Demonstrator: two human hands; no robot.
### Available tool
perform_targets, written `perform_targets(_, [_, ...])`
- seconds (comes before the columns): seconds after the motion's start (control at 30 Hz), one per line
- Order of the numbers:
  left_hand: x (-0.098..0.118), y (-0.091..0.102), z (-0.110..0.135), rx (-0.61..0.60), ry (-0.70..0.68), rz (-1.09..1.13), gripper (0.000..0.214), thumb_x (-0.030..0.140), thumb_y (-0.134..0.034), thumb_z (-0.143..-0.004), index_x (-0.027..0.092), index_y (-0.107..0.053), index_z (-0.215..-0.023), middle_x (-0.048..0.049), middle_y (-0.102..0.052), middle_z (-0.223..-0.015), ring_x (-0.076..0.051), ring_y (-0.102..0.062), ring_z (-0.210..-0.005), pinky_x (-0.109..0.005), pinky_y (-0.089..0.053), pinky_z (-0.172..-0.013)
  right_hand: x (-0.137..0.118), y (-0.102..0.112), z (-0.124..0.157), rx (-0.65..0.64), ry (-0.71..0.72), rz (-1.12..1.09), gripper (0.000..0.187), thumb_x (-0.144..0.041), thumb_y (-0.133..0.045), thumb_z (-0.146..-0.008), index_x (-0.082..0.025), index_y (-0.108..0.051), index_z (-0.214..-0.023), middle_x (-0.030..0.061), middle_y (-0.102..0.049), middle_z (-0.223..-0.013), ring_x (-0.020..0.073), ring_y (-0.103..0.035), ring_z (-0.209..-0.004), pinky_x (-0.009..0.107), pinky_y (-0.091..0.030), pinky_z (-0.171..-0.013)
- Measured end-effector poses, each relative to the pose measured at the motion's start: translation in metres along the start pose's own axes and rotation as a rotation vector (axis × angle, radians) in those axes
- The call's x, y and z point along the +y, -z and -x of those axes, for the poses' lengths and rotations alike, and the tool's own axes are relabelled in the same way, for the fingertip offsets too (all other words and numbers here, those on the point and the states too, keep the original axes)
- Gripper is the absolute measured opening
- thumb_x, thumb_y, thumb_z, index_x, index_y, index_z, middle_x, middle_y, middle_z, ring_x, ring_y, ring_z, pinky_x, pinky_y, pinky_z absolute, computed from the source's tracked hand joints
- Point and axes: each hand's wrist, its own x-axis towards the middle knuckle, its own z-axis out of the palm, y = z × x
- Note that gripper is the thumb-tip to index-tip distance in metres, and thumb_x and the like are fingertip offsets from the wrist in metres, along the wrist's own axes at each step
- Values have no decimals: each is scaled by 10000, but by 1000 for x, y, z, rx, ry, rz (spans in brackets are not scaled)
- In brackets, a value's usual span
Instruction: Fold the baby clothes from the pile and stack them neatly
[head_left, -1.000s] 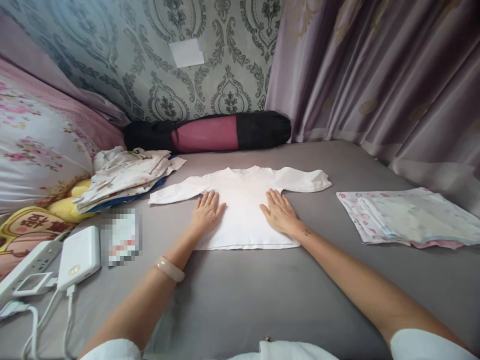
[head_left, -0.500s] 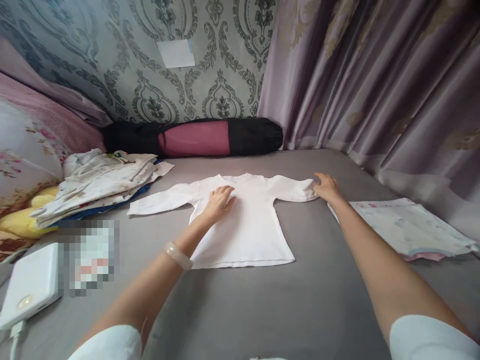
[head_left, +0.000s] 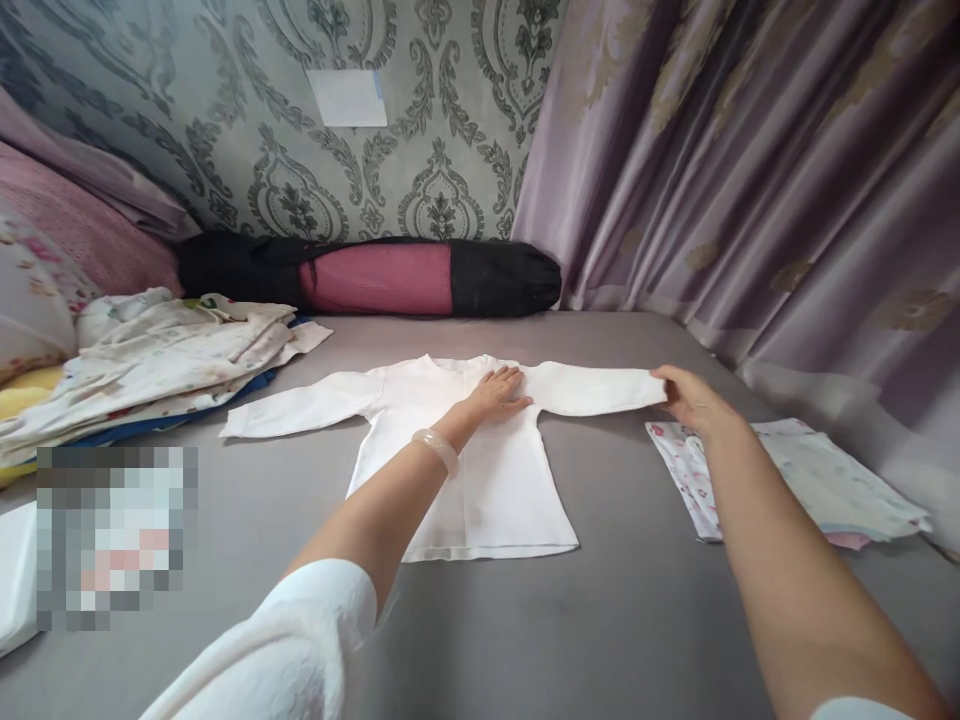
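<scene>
A small white long-sleeved shirt lies spread flat on the grey bed sheet, its neckline away from me and both sleeves stretched sideways. My left hand rests flat on the upper chest of the shirt, near the right sleeve's shoulder, fingers extended; a pale bangle circles that wrist. At the end of the right sleeve, my right hand pinches the cuff between thumb and fingers. The sleeve lies straight between the two hands.
A pile of patterned clothes lies at the left, near a blurred-out patch and a white device. Folded clothes lie under my right forearm's side. A black and pink rolled bag lines the wall; a purple curtain hangs at right.
My left hand has slid right across the shirt's chest toward the shoulder. My right hand has moved slightly outward, and the right sleeve, wrinkled before, is now straighter and longer.
</scene>
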Motion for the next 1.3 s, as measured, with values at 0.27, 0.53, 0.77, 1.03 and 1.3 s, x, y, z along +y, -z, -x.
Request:
perform_targets(0.27, [0, 8, -2, -34, 5, -47, 919, 737, -452, -812, 160, -244, -1498, -193, -217, -1580, -371, -199, -1441, -515, -195, -1146, -65, -37, 34, -72, 30, -523, 156, -170, -442, -783, -210, -585, -736, 67, -650, -713, 198, -648, -746, 331, -544, -735])
perform_targets(0.53, [3, 28, -17, -99, 97, -54, 1038, 764, -655, -624, 190, -381, -1444, -212, -346, -1458, -450, -274, -1347, -571, -240, -1090, -100, -136, 58, -296, 76, -607, 94, -253, -529, -776, -185, -581, -738, 27, -616, -618, 182, -617, -620, 294, -555, -569])
perform_targets(0.77, [-11, 27, 8, 62, 81, 31, 894, 567, -730, -704, 197, -390, -1444, -166, -423, -1419, -383, -385, -1292, -468, -349, -1066, -99, -197, 67, -275, -72, -718, 75, -236, -501, -794, -186, -553, -773, 11, -625, -627, 178, -622, -625, 312, -568, -596])
perform_targets(1.03, [-84, 53, 105, 279, 269, -73, 539, 368, -587, -831, 143, -507, -1314, -175, -514, -1358, -325, -460, -1262, -451, -364, -1067, -86, -270, 86, -186, -196, -620, 83, -176, -468, -809, -193, -546, -786, -27, -582, -602, 143, -604, -605, 274, -545, -586])
perform_targets(1.3, [-141, 82, 237, 573, 971, -208, 485, 406, -460, -855, 113, -574, -1224, -217, -577, -1237, -378, -476, -1218, -484, -367, -1020, -59, -316, 102, -132, -8, -35, 244, -391, -473, -870, -224, -642, -922, 37, -690, -802, 221, -647, -886, 306, -527, -752])
